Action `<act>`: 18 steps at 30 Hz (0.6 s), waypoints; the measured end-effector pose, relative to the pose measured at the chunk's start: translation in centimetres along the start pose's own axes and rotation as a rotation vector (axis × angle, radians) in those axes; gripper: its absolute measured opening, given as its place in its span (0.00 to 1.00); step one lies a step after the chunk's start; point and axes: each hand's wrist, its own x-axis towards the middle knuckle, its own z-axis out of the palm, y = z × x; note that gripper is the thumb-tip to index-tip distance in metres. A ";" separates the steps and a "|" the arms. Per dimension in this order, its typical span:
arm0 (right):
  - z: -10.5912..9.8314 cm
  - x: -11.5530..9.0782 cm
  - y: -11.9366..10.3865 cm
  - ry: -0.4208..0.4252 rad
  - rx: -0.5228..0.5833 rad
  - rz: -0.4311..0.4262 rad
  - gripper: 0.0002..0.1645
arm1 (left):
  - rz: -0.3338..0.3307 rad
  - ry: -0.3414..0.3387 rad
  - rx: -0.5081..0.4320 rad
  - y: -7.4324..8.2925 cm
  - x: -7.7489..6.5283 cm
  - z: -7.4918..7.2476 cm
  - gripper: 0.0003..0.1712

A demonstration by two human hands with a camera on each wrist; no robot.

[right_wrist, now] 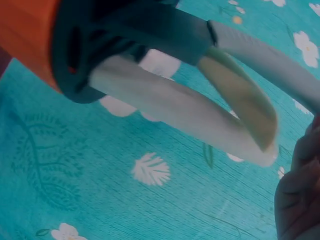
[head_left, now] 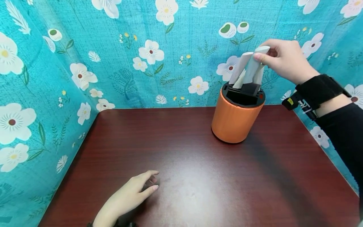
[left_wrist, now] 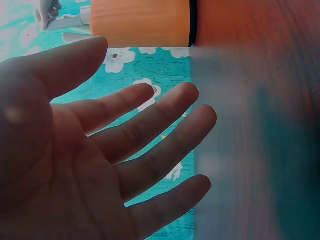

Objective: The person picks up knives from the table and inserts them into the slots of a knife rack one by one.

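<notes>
An orange knife holder (head_left: 235,116) with a black slotted top stands at the back right of the table. My right hand (head_left: 286,60) pinches the pale blue-grey handle of a knife (head_left: 251,71) between thumb and fingers. Part of its dark blade (right_wrist: 170,32) shows between handle and holder in the right wrist view; the lower end is hidden. Beside it stand a whitish handle (head_left: 239,67) and a pale green handle (right_wrist: 245,100). Far from the holder, my left hand (head_left: 130,192) is low over the front left of the table, fingers relaxed and holding nothing.
The dark red-brown table (head_left: 170,138) has a glossy top. Blue flowered cloth (head_left: 175,72) hangs behind it and along its left side, and also shows past its right edge. A black band (head_left: 320,91) and camera sit on the right wrist.
</notes>
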 end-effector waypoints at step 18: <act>1.5 -2.1 0.2 -0.053 -0.181 0.032 0.25 | -0.022 -0.062 -0.021 -0.2 -0.1 1.0 0.25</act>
